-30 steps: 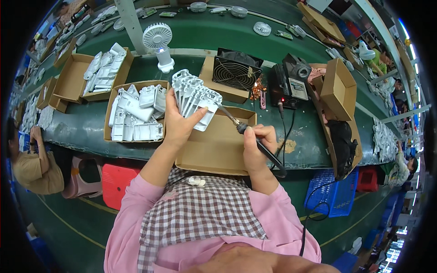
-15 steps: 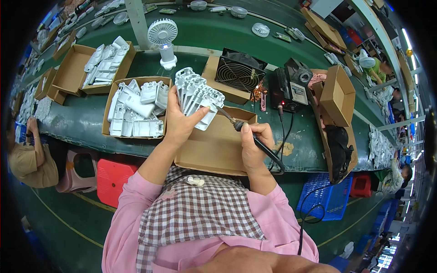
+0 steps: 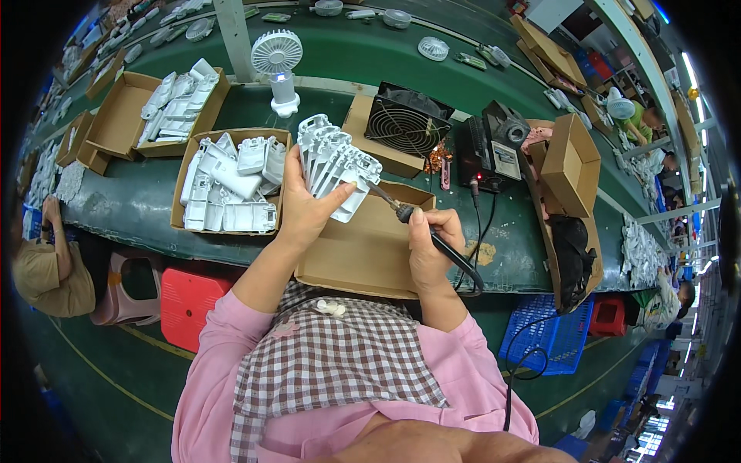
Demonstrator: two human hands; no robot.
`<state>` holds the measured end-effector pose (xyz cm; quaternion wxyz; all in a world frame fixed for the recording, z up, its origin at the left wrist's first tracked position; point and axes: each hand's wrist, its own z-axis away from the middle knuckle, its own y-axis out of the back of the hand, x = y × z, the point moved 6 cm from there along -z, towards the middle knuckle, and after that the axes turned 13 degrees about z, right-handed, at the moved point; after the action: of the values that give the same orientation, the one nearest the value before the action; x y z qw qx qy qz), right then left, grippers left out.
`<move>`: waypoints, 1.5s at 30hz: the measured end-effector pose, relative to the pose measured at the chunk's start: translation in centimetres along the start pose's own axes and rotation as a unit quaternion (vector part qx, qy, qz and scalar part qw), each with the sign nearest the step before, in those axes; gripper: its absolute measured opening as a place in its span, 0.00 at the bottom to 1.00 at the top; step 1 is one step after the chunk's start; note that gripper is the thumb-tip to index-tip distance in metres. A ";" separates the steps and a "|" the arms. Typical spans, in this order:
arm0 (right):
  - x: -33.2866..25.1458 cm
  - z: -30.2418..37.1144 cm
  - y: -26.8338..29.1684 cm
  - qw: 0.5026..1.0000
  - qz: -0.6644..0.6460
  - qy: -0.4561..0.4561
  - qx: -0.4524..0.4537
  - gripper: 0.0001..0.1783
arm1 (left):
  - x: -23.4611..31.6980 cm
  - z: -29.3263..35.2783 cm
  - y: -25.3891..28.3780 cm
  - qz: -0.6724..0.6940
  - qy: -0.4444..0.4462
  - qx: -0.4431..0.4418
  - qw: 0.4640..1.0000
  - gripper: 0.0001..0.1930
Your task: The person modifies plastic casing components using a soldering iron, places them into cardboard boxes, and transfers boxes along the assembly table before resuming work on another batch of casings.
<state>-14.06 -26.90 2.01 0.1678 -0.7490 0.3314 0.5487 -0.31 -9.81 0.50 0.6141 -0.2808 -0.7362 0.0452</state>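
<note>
My left hand (image 3: 309, 202) is closed around a fanned stack of white plastic housings (image 3: 333, 158), held up above an open cardboard box (image 3: 351, 258). My right hand (image 3: 436, 245) grips a soldering iron (image 3: 405, 212) by its black handle. The iron's tip meets the right end of the stack, near my left thumb; the exact contact spot is too small to make out. A black cable runs from the handle toward the soldering station (image 3: 492, 150). Left of my left hand, a box (image 3: 179, 208) holds more white housings (image 3: 231, 181).
A white handheld fan (image 3: 283, 69) stands behind the stack. A black square fan (image 3: 409, 119) rests on cardboard. At right are a tilted carton (image 3: 573, 166) and a black cloth-like bundle (image 3: 571, 258). Fan parts lie on the green conveyor (image 3: 347, 46) beyond. Another person sits far left.
My hands, the housings and the soldering iron stay in nearly the same place. Parts on the far conveyor have shifted slightly left.
</note>
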 end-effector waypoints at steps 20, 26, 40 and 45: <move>0.3 0.0 -0.3 0.999 -0.047 -0.010 -0.018 0.09 | 0.0 0.4 -0.2 0.005 0.031 -0.016 0.999 0.45; 0.1 -0.3 -0.4 0.999 -0.028 0.013 -0.016 0.09 | 0.1 0.4 -0.3 -0.001 0.029 -0.015 0.999 0.46; -0.2 0.2 0.7 0.989 -0.142 0.028 0.024 0.08 | 0.0 0.1 -0.5 0.015 0.035 -0.035 0.999 0.47; -1.0 0.3 0.9 0.981 -0.157 0.108 0.031 0.08 | -0.4 0.4 -0.7 0.081 0.076 -0.021 0.994 0.46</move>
<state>-15.04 -27.11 2.91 0.2387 -0.8408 0.2427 0.4208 -0.88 -10.44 0.34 0.6562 -0.3552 -0.6632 0.0582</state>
